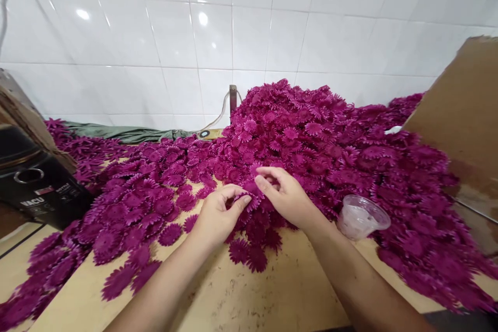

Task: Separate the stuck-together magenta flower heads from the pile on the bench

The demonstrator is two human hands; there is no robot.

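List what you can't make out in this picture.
All in the head view:
Right hand: whether it grips a flower; its own curled fingers hide this.
Flower pile: its lower layers, covered by the flowers on top.
Plastic tub: what the pale contents are; too blurred.
Black container: its small print, too tiny; its left side, cut off by the edge.
Cardboard: its right side, also cut off.

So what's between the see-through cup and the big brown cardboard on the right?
Purple flowers lie heaped between the cup and the cardboard; the head view shows it.
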